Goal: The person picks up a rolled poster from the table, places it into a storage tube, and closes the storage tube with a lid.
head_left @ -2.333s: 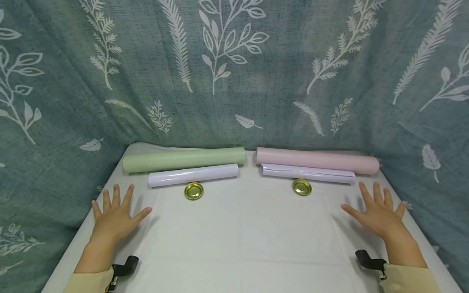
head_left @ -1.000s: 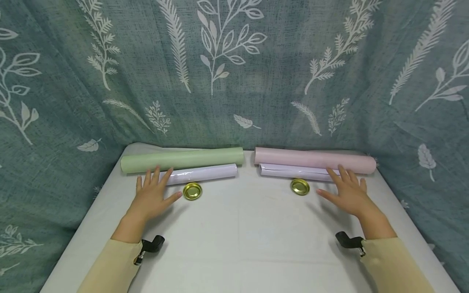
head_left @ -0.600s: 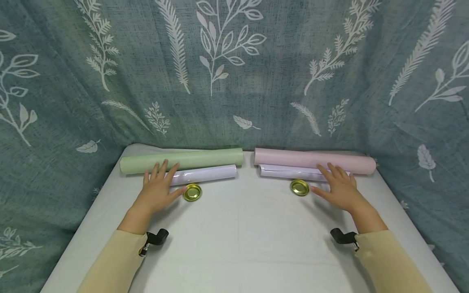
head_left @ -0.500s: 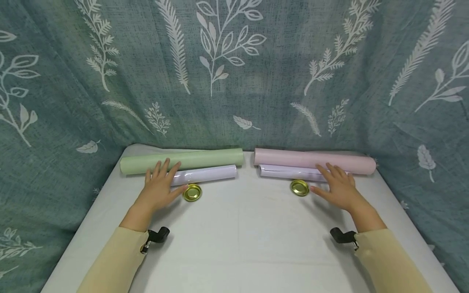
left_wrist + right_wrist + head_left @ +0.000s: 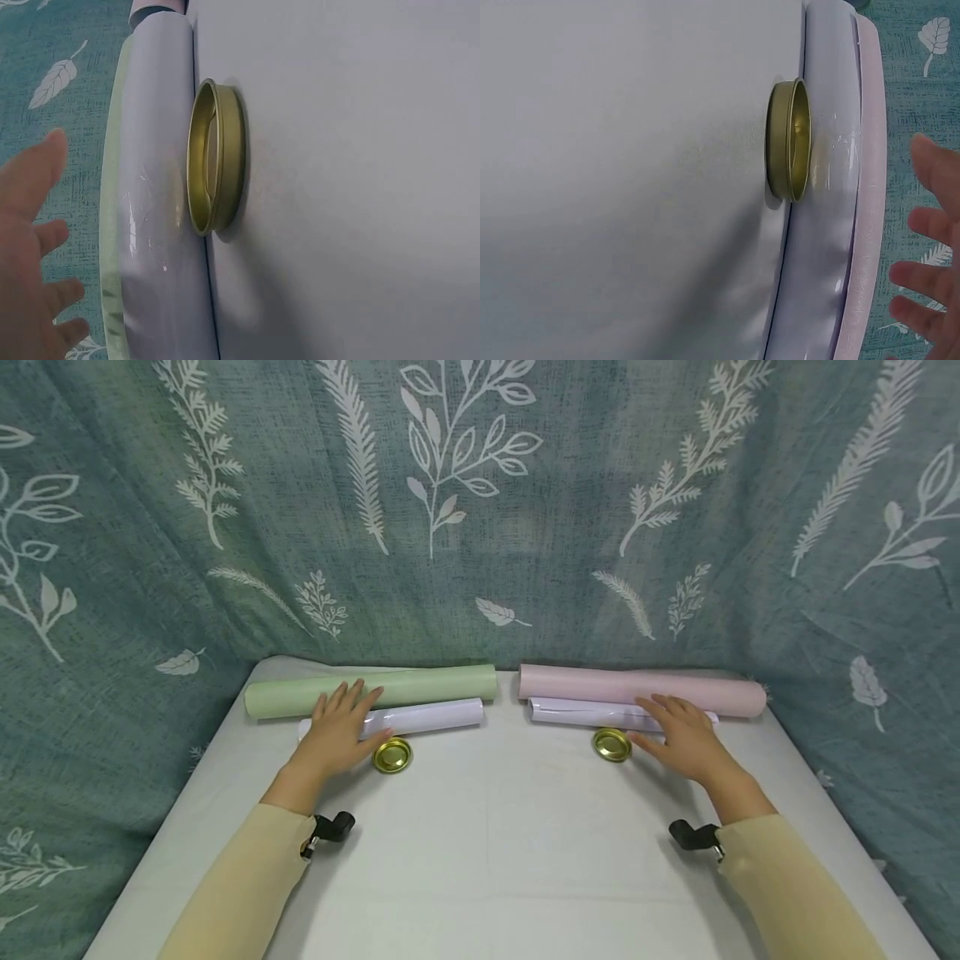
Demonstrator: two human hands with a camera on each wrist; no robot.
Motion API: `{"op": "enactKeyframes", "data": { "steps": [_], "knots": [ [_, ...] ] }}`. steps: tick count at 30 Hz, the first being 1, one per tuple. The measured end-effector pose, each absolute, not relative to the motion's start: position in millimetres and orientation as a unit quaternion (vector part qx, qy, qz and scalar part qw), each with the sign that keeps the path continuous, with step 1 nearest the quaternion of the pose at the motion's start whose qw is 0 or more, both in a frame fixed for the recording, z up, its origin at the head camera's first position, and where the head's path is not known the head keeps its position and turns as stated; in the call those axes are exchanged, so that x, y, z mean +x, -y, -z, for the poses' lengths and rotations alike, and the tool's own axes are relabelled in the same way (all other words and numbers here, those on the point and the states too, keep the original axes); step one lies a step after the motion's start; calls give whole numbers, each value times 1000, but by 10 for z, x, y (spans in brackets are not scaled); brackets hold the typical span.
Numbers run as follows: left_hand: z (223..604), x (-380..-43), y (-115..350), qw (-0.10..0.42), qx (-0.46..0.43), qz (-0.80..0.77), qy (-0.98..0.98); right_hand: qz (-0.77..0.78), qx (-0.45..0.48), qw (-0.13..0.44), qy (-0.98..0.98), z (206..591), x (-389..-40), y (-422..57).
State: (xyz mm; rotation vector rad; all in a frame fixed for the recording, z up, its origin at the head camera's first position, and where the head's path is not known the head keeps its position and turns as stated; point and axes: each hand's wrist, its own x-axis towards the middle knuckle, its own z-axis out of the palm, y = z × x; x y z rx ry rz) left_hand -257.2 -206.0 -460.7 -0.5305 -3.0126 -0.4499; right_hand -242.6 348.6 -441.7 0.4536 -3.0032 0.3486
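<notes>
My left hand, fingers spread, reaches over the left white roll toward the green roll. Its thumb tip overlaps the edge of a shallow round gold lid in the head view, but the left wrist view shows the hand raised off to one side of that lid. On the other side, my right hand reaches over the right white roll, fingertips near the pink roll. Its thumb comes close to a second gold lid. Neither hand holds anything.
A white cloth covers the table. Behind it and along both sides hangs a blue-green curtain with white leaf prints. Both pairs of rolls lie along the back edge, with a small gap between green and pink. Black wrist-camera mounts stick out inward.
From beside the table's edges, both hands have moved forward and inward to above the rolls. Fingers remain extended; the rolls and lids stay in place.
</notes>
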Motion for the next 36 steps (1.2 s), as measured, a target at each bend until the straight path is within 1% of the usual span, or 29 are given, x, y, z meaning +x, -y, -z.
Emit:
{"op": "enactKeyframes", "data": {
  "steps": [11,26,36],
  "knots": [
    [4540,-2751,2021,32,-178,151,972,-143,180,87,969,4410,-2542,-3442],
    [4492,-3018,2079,10,-165,140,976,-187,187,91,960,4498,-2697,-3444],
    [4485,-3192,2161,-16,-138,128,982,-200,187,95,957,4500,-2725,-3422]
  ]
}}
